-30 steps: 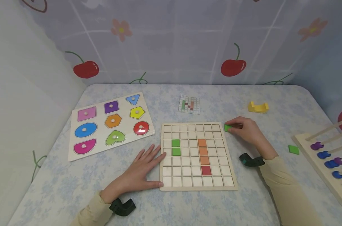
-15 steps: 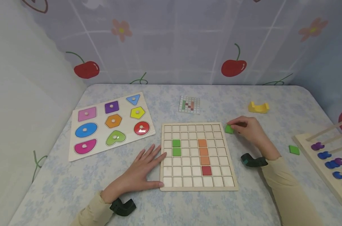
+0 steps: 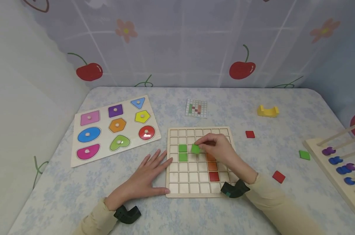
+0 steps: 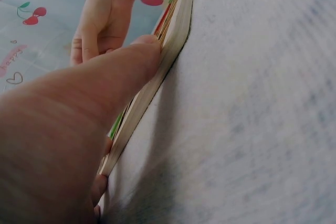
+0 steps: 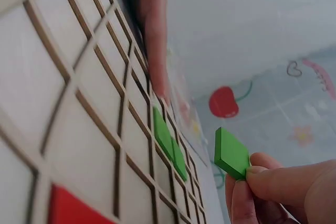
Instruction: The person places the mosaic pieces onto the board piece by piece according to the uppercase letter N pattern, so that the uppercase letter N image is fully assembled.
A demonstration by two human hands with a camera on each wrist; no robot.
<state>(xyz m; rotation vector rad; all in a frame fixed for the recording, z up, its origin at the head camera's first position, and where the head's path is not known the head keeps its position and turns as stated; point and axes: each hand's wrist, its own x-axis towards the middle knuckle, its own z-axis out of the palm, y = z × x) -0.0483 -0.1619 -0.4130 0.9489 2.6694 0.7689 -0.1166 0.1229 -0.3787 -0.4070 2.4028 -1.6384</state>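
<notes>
A wooden grid board point(image 3: 189, 188) lies on the table. Over its upper middle my right hand point(image 3: 219, 150) pinches a green square tile point(image 3: 195, 149) between thumb and fingertips; the right wrist view shows this green tile point(image 5: 231, 153) held above the board. Two green tiles point(image 3: 183, 152) sit in cells on the board's left side. Orange tiles point(image 3: 212, 166) stand in a column, partly hidden by the right hand, with a red tile point(image 3: 214, 176) below them. My left hand point(image 3: 143, 179) lies with fingers spread, its thumb and fingertips touching the board's left edge.
Two loose red tiles point(image 3: 250, 134) and a green tile point(image 3: 304, 155) lie right of the board. A small pattern card point(image 3: 196, 108) and a yellow block point(image 3: 267, 111) are behind it. A knobbed shape puzzle point(image 3: 115, 130) lies left; a wooden peg rack point(image 3: 332, 176) stands far right.
My right hand has carried the green tile leftward from beside the board to over it. Two red tiles, hidden before, now show on the right. My left hand has stayed put.
</notes>
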